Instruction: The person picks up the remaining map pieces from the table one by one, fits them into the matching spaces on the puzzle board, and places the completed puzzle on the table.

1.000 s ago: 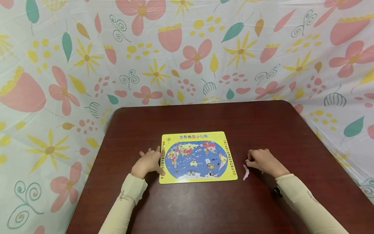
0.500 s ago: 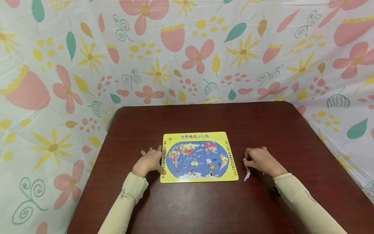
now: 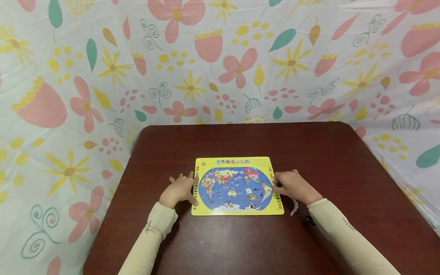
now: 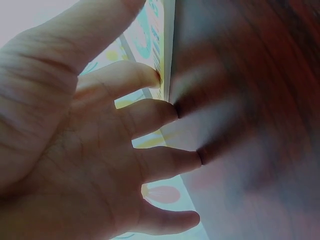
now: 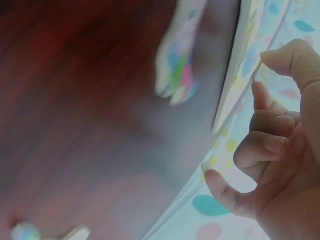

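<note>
one map board [image 3: 238,187] (round-cornered)

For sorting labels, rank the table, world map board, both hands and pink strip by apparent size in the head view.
Table
World map board
Left hand, right hand: too alike to rank
Pink strip

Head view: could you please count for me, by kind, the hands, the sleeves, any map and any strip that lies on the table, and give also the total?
Hands: 2, left hand and right hand
Sleeves: 2, left sleeve and right sleeve
Map: 1
Strip: 1
Total: 6
</note>
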The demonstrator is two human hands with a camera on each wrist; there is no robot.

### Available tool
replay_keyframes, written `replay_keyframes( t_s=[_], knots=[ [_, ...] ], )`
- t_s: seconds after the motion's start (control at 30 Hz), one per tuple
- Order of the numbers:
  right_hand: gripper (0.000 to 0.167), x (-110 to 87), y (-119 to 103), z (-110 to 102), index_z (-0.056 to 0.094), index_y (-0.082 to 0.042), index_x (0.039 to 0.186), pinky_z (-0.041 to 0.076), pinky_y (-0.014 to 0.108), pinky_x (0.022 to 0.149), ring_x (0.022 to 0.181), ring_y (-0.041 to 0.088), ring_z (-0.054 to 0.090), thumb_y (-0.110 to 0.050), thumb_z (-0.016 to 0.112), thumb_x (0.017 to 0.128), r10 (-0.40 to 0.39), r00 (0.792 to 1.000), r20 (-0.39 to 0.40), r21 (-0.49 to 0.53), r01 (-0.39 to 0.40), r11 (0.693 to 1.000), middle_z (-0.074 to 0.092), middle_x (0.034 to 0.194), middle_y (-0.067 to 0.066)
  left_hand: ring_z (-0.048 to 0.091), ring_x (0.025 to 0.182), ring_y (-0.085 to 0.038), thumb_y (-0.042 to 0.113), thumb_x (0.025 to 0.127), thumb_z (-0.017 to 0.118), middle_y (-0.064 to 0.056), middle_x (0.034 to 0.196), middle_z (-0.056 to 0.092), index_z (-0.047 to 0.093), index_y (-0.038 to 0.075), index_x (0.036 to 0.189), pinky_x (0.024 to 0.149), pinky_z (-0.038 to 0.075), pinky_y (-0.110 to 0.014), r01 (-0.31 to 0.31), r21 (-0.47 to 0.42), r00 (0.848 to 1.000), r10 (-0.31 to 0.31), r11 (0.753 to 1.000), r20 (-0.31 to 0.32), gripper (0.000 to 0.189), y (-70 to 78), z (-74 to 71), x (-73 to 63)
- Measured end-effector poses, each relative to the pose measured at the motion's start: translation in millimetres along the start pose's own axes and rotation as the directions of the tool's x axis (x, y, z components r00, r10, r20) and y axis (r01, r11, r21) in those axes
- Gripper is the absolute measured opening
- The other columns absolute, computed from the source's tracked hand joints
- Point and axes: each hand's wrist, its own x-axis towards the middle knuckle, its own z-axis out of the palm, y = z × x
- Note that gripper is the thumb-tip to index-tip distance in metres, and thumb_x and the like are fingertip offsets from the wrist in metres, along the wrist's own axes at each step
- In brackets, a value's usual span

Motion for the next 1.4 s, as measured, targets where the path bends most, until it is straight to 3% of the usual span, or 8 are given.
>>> replay_keyframes(
  t_s=[0.4, 0.9, 1.2, 1.4],
  knots=[
    [0.022, 25.4, -18.1, 12.2, 0.061, -0.015, 0.077, 0.033, 0.043, 0.074, 0.056, 0.006, 0.044, -0.023, 0.077, 0.089, -0.022, 0.997, 0.071, -0.028, 0.024, 0.999, 0.050, 0.063, -0.012, 0.019, 0.142, -0.060, 0.031, 0.073, 0.092, -0.024, 0.163, 0.023, 0.045, 0.008, 0.153, 0.103, 0.011, -0.083, -0.004, 0.004, 1.000, 0.004, 1.000, -0.004, 0.095, -0.8, -0.6, -0.7],
    [0.016, 29.3, -21.2, 10.0, 0.068, -0.012, 0.082, 0.039, 0.045, 0.074, 0.063, 0.008, 0.048, -0.021, 0.081, 0.085, -0.036, 0.997, 0.073, -0.076, 0.042, 0.996, 0.059, 0.074, -0.007, 0.021, 0.143, -0.059, 0.031, 0.073, 0.093, -0.025, 0.162, 0.026, 0.046, 0.009, 0.153, 0.104, 0.013, -0.082, -0.004, 0.003, 1.000, 0.004, 1.000, -0.014, 0.095, -2.5, -0.5, 0.4],
    [0.008, 29.5, -19.3, 7.0, 0.076, -0.015, 0.087, 0.041, 0.045, 0.074, 0.062, 0.005, 0.048, -0.017, 0.083, 0.085, -0.136, 0.990, 0.034, -0.119, 0.139, 0.983, 0.054, 0.072, -0.008, 0.019, 0.143, -0.059, 0.031, 0.074, 0.093, -0.024, 0.162, 0.023, 0.045, 0.009, 0.153, 0.104, 0.011, -0.082, -0.001, -0.005, 1.000, 0.001, 1.000, -0.012, 0.095, -3.0, -1.6, 0.9],
    [0.017, 28.6, -16.1, 6.9, 0.078, -0.018, 0.094, 0.042, 0.048, 0.076, 0.073, 0.013, 0.052, -0.019, 0.088, 0.081, -0.164, 0.987, -0.005, -0.130, 0.162, 0.978, 0.059, 0.081, -0.004, 0.017, 0.143, -0.060, 0.031, 0.074, 0.092, -0.023, 0.163, 0.022, 0.045, 0.009, 0.153, 0.104, 0.011, -0.083, -0.005, -0.007, 1.000, 0.005, 1.000, -0.005, 0.095, -2.6, -0.7, -0.4]
  ],
)
